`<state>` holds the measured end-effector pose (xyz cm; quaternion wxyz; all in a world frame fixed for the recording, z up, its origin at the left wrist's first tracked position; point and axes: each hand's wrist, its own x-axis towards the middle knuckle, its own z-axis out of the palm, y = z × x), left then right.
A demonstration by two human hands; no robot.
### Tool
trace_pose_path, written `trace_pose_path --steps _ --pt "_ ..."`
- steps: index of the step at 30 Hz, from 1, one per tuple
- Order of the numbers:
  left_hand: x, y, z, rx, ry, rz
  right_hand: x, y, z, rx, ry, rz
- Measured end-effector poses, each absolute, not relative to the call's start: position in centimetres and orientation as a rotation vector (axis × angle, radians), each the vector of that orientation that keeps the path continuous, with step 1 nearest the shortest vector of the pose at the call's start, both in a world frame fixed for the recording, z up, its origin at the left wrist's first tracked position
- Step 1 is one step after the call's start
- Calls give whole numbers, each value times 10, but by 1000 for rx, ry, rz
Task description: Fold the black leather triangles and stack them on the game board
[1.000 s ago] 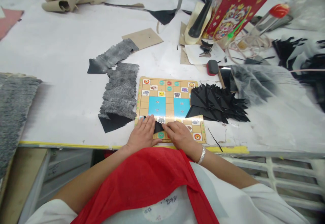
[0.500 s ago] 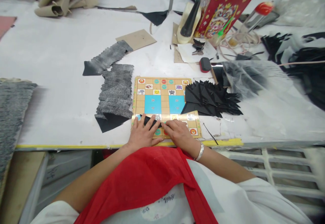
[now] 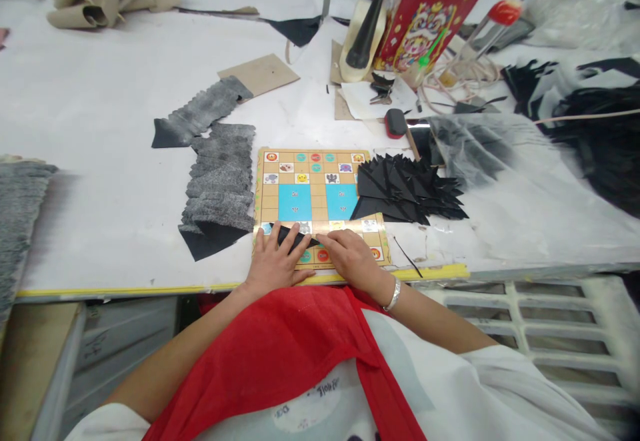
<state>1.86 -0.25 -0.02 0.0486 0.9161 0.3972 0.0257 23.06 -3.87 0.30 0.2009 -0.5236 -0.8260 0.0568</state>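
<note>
My left hand (image 3: 276, 261) lies with its fingers spread over a small black folded piece of thin sheet material (image 3: 312, 242), pressing it flat. Parts of the piece show between those fingers, and its narrow tip points right. At that tip, the bent, close-together fingers of my right hand (image 3: 354, 255) touch the piece. Both hands rest on a printed game board (image 3: 319, 205) with animal pictures and two blue blocks. Right of the board, partly over its edge, lies a pile of black folded triangles (image 3: 400, 191). Overlapping grey pieces with black undersides (image 3: 217, 177) lie to the left.
Behind are a cardboard piece (image 3: 265, 74), a black-and-red case (image 3: 395, 123), a red box (image 3: 430, 21) and a clear plastic bag (image 3: 530, 167). Thick grey fabric (image 3: 23, 207) lies far left. Yellow tape (image 3: 150, 290) runs along the table's front edge.
The whole view has shifted slightly, so things on the table appear further left. My right fingertips have slid a little along the black piece's tip; my left hand stays on it.
</note>
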Motion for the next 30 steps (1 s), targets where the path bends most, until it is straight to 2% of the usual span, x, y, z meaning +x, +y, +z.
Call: trace_pose_path --steps 6,17,24,30 --pt "19 -2 6 2764 1196 43 233 -40 1 -1426 -2467 76" --pt "20 -3 1 2783 1198 92 233 -37 3 -1480 -2257 246" --pt "20 -2 6 2781 1191 70 227 -45 16 -1530 -2596 105" --pt "4 5 17 2786 1331 52 226 -46 26 -1513 -2670 24"
